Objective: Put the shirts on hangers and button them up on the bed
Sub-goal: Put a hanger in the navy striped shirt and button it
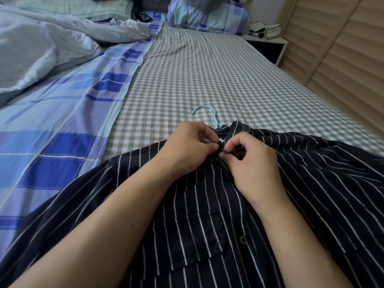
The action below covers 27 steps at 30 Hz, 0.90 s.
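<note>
On the green-and-white gingham bed sheet (207, 75), near the foot end, a dark navy shirt w/ thin white pinstripes (228, 215) lies face up, collar pointing away from the person, laid flat so the front placket runs straight btwn both forearms. A thin light-blue hanger (204, 111) is already inside it: only the hook pokes out past the collar, resting on the sheet, so the hanging step looks done and buttoning is the step in hand.

Left hand (187, 148) and right hand (253, 163) meet just below the collar, both w/ fingers curled. Left thumb and forefinger pinch one placket edge; right fingertips pinch the other edge, touching it. Prob. the top button going thru its hole, but the button itself is hidden by the fingers. Working from the collar down makes sense: it locks the shirt onto the hanger first. One dark button (242, 239) lower on the placket is visible; whether it's fastened I can't tell.

Containers: the flapped chest pocket (197, 246) lies flat, contents not visible. A white nightstand w/ a dark open cubby (268, 48) stands at the far right; some small white and black items sit on top, too small to ID. Cubby interior too dark to read.

Left side: blue plaid cover (72, 121) and a rumpled pale grey-blue duvet (41, 48), well apart from the shirt.
</note>
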{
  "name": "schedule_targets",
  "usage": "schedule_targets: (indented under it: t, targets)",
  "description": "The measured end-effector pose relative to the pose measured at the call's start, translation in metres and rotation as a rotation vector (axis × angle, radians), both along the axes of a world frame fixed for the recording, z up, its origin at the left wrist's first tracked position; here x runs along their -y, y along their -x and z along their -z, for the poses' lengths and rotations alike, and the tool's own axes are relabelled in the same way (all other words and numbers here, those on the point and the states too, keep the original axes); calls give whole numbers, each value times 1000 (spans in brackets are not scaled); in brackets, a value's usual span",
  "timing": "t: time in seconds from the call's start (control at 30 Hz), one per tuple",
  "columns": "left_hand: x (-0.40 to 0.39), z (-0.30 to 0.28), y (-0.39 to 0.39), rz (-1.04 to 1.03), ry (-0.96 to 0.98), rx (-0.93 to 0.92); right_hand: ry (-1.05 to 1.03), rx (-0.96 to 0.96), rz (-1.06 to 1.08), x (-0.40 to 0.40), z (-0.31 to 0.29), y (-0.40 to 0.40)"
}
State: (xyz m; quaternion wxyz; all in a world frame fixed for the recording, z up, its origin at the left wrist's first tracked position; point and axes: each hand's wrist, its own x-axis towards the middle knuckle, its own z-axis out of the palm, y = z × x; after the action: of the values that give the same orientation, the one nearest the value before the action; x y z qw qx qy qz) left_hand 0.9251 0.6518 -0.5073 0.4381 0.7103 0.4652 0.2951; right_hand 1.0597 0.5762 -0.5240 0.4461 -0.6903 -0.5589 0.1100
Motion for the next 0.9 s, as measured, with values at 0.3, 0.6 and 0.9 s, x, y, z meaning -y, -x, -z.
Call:
schedule_targets:
  t: [0.3, 0.6, 0.9]
  targets:
    - [-2, 0, 11, 145, -90, -65, -11, 4, 15, 1, -1, -2]
    - [3, -2, 11, 189, -183, -38, 34, 132, -4, -2, 1, 2]
    - [-1, 0, 15, 187, -100, 20, 7, 63, -15, 2, -2, -1]
